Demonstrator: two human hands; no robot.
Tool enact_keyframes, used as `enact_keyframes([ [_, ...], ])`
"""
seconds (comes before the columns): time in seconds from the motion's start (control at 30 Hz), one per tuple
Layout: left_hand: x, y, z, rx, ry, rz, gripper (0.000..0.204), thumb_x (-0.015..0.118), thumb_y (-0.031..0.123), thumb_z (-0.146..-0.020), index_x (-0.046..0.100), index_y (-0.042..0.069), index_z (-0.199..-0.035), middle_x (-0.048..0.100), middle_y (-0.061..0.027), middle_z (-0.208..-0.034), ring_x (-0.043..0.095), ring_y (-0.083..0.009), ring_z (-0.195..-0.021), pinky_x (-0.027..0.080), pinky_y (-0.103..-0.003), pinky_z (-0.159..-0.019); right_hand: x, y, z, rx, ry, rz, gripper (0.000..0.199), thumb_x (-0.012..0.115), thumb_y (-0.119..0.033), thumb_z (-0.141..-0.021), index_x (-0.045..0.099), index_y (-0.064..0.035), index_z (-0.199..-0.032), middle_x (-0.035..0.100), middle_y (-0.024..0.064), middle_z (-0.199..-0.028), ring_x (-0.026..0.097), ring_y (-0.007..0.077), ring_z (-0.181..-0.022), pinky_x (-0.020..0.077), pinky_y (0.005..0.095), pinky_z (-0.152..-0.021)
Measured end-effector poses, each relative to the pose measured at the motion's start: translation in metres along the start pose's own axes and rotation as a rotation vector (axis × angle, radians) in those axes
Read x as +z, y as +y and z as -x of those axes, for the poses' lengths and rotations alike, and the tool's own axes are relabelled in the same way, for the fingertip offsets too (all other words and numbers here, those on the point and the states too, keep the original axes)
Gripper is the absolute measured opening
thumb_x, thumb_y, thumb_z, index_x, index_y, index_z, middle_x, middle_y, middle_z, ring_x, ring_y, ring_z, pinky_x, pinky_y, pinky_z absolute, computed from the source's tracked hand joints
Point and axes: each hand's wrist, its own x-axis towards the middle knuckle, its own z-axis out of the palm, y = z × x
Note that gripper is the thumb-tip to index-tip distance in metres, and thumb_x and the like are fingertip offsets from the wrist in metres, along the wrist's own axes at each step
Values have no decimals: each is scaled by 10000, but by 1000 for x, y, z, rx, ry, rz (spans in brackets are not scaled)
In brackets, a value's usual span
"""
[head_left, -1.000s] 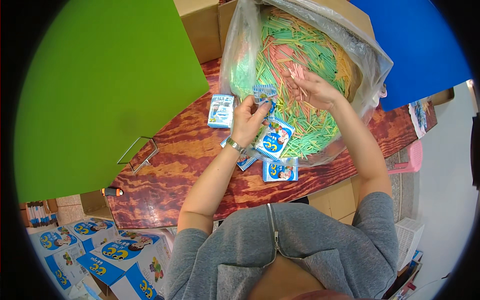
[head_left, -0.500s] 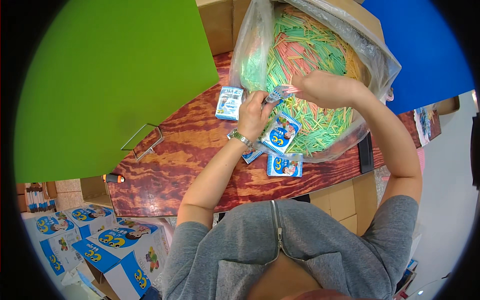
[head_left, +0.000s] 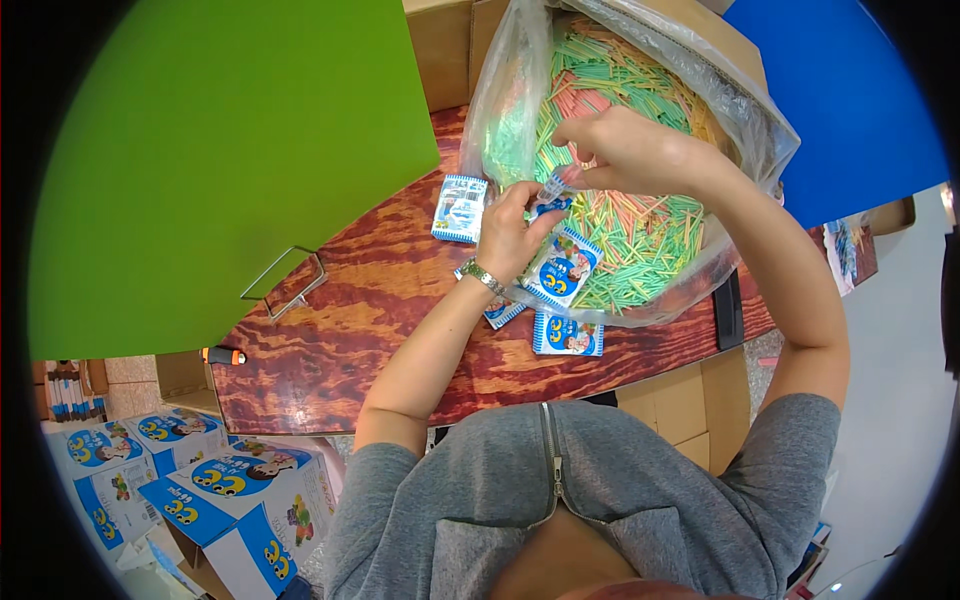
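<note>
My left hand is closed around a small clear-and-blue plastic packet, holding it upright over the near side of a big bag. Pink sticks show at the packet's mouth. Just above it, my right hand has its fingers apart, the thumb close to those sticks. Under both hands, thin pastel sticks in green, pink and yellow fill the large clear plastic bag. A filled blue-and-white packet lies on the bag's near edge, beside my left hand. Another packet lies left of that hand.
One more packet lies on the red wood-patterned table. A green panel stands left, a blue panel right. A wire stand, an orange-black tool and a black object are near the edges. Printed cartons stand lower left.
My right hand has shifted slightly left and its fingers have spread from their grip on the pink sticks, which now sit lower in the packet. My left hand keeps the packet almost still.
</note>
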Motion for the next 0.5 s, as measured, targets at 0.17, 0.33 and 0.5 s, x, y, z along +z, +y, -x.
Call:
enact_keyframes([
  [0.17,7,-6,-3,-13,18,185,326,795,170,-772,617,8,-993,675,-106,-835,670,-213,-759,538,-328,-694,10,23,19,-32,265,-299,429,679,-192,-868,554,-27,-1243,655,159,-1029,650,241,-951,529,343,-791],
  [0.33,16,-14,-5,-318,-57,784,239,700,97,-878,594,-25,-1054,680,-84,-946,656,-126,-829,562,-268,-700,58,43,41,-34,301,-631,541,688,-184,-869,492,-54,-1357,553,109,-1258,553,199,-1109,524,349,-850],
  [0.5,17,-9,-2,-313,-56,909,200,648,58,-911,589,-33,-1079,676,-99,-994,653,-116,-857,562,-246,-695,78,19,38,156,412,-726,297,708,-81,-860,624,20,-1126,685,70,-980,655,120,-893,536,265,-722],
])
